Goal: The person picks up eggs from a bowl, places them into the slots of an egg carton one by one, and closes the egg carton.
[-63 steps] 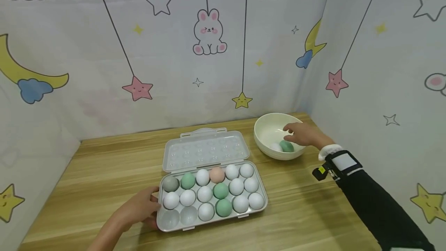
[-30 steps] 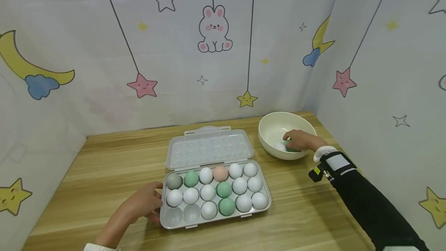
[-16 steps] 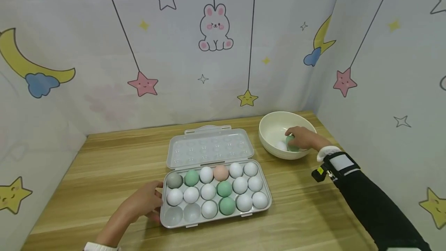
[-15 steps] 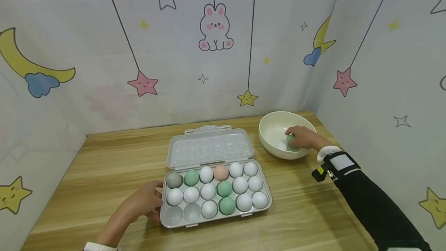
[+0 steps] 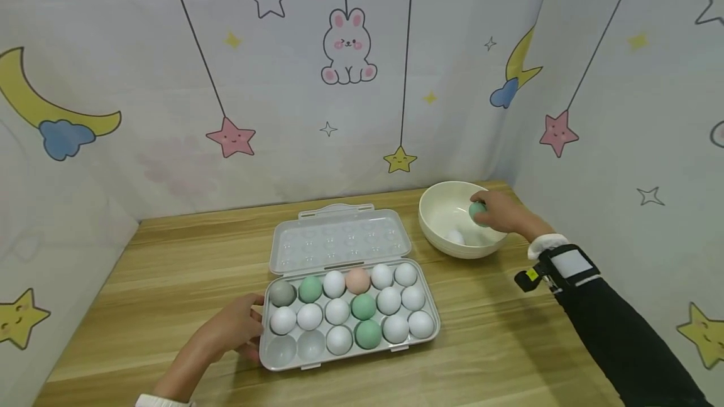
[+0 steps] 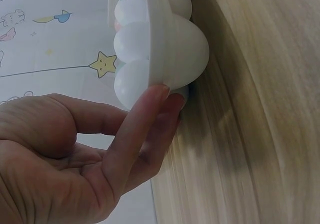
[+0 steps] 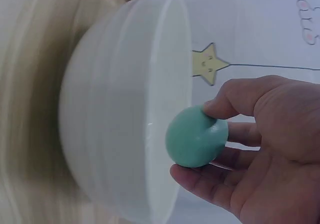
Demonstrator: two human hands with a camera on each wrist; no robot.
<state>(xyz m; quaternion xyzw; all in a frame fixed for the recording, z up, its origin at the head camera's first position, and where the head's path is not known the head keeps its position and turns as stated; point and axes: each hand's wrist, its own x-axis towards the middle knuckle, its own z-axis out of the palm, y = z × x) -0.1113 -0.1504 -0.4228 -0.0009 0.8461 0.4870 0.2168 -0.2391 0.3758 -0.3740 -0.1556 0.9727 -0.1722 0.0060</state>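
Head view: our right hand [image 5: 500, 213] pinches the green egg [image 5: 477, 210] in curled fingers above the bowl [image 5: 438, 206] at two o'clock; left hand [image 5: 232, 330], fingers relaxed, touches the egg tray [image 5: 346, 313].

Head camera looks forward and down over the table [image 5: 170, 269] from above; the left wrist camera sits close against the egg tray [image 6: 175, 54], the right wrist camera close beside the bowl [image 7: 120, 114], both also in the head view
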